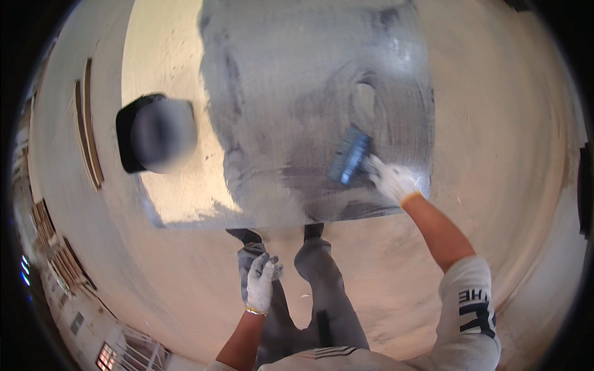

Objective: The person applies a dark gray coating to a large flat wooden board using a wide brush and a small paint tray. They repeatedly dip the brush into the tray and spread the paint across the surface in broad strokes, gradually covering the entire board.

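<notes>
My right hand (pixel 394 181), in a white knit glove with a yellow cuff, grips a wide blue-headed brush (pixel 351 153). The brush is blurred and lies over the right part of a large flat panel (pixel 278 116). Dark grey, streaky wet-looking coating covers the panel's middle and right, with curved stroke marks near the brush. Its left strip (pixel 162 55) is pale yellow with a ragged border against the grey. My left hand (pixel 261 283), gloved too, hangs in front of my left leg. Its grey-stained fingers are loosely curled and appear to hold nothing.
A black container (pixel 127 134) sits on the panel's left side, partly hidden behind a blurred round grey shape. Long thin strips (pixel 86 125) lie on the floor further left. Stacked boards (pixel 69 264) and a metal frame (pixel 144 348) stand at the lower left.
</notes>
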### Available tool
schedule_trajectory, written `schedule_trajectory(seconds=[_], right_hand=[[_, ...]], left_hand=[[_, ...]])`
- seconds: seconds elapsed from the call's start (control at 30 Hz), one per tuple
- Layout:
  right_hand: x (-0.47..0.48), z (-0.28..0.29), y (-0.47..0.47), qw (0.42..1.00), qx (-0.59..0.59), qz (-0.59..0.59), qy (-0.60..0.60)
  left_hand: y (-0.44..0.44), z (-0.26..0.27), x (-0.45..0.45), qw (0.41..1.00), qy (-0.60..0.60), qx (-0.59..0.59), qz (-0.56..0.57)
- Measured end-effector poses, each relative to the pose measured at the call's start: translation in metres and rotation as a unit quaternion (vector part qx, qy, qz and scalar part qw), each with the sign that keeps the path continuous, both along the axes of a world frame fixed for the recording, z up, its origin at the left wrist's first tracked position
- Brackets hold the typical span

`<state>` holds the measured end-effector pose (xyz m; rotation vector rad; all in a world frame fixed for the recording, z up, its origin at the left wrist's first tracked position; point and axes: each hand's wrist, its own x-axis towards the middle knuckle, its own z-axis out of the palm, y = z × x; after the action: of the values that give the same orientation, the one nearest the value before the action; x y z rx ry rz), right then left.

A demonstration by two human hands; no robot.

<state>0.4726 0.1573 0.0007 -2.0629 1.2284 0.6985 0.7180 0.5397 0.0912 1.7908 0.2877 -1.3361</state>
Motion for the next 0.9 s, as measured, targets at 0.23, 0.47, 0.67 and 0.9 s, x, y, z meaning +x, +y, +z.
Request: schedule_trajectory(seconds=[0.23, 0.47, 0.67, 0.9], right_hand=[[-0.111, 0.004, 0.123, 0.973, 0.035, -0.136, 0.182], [0.094, 0.0, 0.181, 0.988, 0.033, -0.124, 0.087], [0.249, -0.006, 0.048, 0.989, -0.094, -0.111, -0.01], [0.248, -0.047, 0.075, 0.948, -0.077, -0.301, -0.069]], left_hand=[[0.024, 0.012, 0.029, 0.997, 0.006, 0.014, 0.076], [0.024, 0.03, 0.046, 0.993, 0.019, -0.014, 0.117], [0.054, 0.037, 0.104, 0.992, 0.008, -0.009, 0.122], [0.09, 0.013, 0.207, 0.989, 0.048, -0.049, 0.133]])
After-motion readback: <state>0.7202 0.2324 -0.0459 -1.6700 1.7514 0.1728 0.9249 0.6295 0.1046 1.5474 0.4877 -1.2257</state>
